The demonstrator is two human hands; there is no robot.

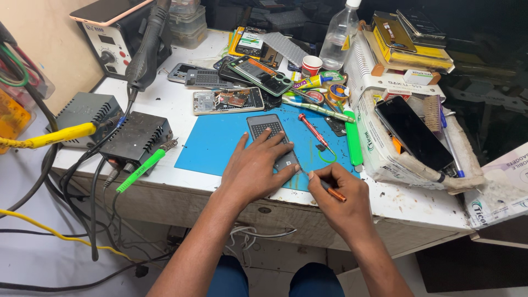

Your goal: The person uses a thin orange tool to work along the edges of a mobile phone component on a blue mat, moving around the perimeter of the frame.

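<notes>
My left hand [257, 168] lies flat on a dark opened phone [268, 130] on the blue work mat [214, 144], pinning its near end. My right hand [341, 193] pinches a thin orange-handled tool [333, 192], tip at the phone's lower right corner. A red-handled screwdriver [311, 128] and a green loop of wire [329, 157] lie just right of the phone.
Several opened phones [228, 100] lie behind the mat. A cardboard box [385, 151] holding a black phone [413, 133] stands to the right. Black power units [135, 138], green and yellow soldering handles [144, 165] and cables crowd the left edge. Bottle [339, 36] and cup at the back.
</notes>
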